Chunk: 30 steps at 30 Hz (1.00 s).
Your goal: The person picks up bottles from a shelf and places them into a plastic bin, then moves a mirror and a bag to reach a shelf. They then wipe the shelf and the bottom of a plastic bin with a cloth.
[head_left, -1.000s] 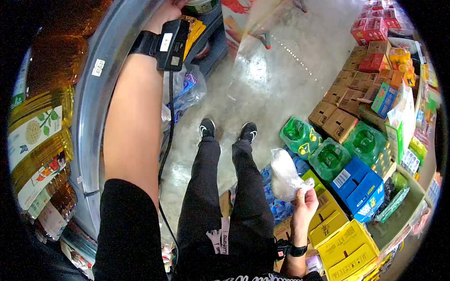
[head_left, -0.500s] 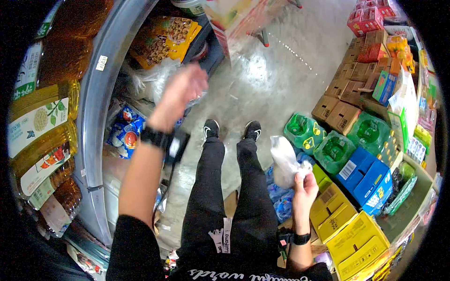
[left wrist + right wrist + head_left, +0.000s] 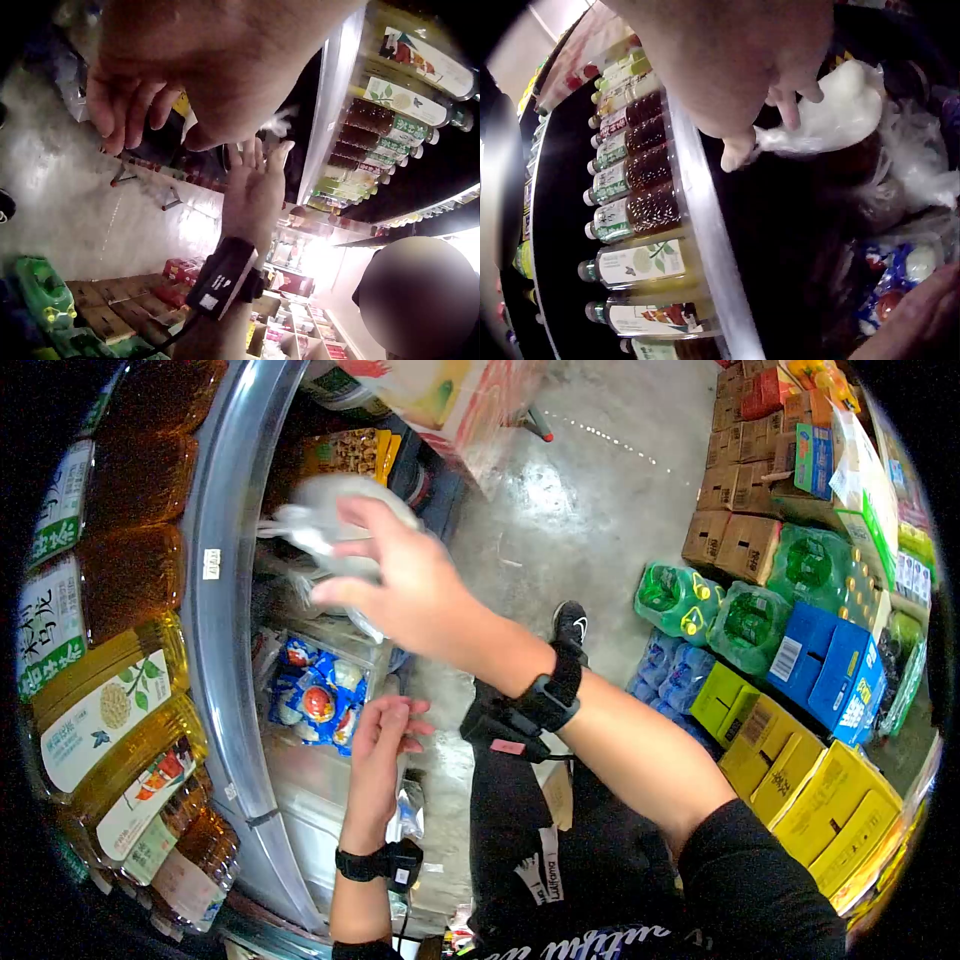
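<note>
- Head view: the right hand [image 3: 410, 575] reached over the display just right of the grey rail [image 3: 222, 575], its grip open, thumb and fingers spread.
- The white bag [image 3: 350, 510], blurred, lay right of the rail, beside those fingers; the right wrist view showed its twisted end close to the thumb, though contact could not be told.
- The left hand [image 3: 380, 745] was further right of the rail and lower down, its grip open, fingers loosely bent, holding nothing.
- Between the rail and the left hand sat blue packets [image 3: 318, 700] in a clear container.
- Yellow packets [image 3: 355, 453] with brown pieces pictured on them lay right of the rail, above the bag.
- Left of the rail, large bottles [image 3: 110, 710] lay in a row, some golden, some dark brown.
- Well apart from the rail, on the far right, stood brown cartons [image 3: 735, 540], green bottle packs [image 3: 750, 625], a blue box [image 3: 825, 665] and yellow boxes [image 3: 835, 815].
- The floor [image 3: 540, 530] between showed a line of white dots.
</note>
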Available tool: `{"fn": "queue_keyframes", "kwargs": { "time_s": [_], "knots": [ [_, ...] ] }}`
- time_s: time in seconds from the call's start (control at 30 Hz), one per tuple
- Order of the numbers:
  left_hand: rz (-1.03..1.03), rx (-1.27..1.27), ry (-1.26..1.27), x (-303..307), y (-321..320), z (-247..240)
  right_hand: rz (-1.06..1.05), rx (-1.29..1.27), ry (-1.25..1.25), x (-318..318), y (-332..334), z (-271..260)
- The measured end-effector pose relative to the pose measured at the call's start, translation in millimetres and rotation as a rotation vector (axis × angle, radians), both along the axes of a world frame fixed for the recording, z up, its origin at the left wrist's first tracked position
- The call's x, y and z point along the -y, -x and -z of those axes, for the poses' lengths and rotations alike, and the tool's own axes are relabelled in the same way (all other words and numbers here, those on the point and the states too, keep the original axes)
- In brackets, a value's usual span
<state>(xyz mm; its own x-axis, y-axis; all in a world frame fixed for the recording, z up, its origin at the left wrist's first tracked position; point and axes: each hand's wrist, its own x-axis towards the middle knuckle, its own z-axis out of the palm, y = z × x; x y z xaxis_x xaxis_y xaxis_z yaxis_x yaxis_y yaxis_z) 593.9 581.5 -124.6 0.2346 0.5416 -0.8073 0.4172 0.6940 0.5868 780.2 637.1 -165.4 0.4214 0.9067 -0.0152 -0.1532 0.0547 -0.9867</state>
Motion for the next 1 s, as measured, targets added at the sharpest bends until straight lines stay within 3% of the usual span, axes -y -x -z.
{"fn": "queue_keyframes", "kwargs": {
  "time_s": [0.07,0.17,0.23,0.37,0.43,0.57,0.7,0.77,0.9,1.0],
  "knots": [
    [-0.009,-0.008,0.009,0.8,8.9,-0.6,-0.027,0.110,-0.078,-1.2,13.6,-5.4],
    [-0.036,0.007,0.051,10.2,24.0,3.5,-0.188,0.201,0.057,44.1,17.3,-7.2],
    [-0.021,0.008,0.074,17.2,28.2,3.8,-0.326,0.065,0.327,87.4,12.2,-6.3],
    [0.037,0.011,0.125,31.3,34.9,7.3,-0.383,0.108,0.585,171.6,-3.6,13.8],
    [0.056,0.015,0.127,35.7,40.6,6.9,-0.343,0.004,0.702,202.6,-22.4,12.5],
    [0.037,0.033,0.071,53.2,54.9,-6.4,-0.179,0.079,0.734,255.0,-60.6,12.4],
    [-0.016,0.041,0.000,60.2,57.4,-63.6,-0.167,0.369,0.717,258.1,-113.6,-33.5],
    [-0.075,0.055,-0.069,64.6,58.7,-94.1,-0.112,0.266,0.632,258.4,-135.4,-42.8],
    [-0.277,0.090,-0.157,98.7,85.5,-152.0,-0.134,0.300,0.550,260.0,-171.8,-62.7],
    [-0.451,0.063,-0.167,128.2,125.6,-167.5,-0.191,0.494,0.572,255.2,-185.9,-65.8]
  ]
}}
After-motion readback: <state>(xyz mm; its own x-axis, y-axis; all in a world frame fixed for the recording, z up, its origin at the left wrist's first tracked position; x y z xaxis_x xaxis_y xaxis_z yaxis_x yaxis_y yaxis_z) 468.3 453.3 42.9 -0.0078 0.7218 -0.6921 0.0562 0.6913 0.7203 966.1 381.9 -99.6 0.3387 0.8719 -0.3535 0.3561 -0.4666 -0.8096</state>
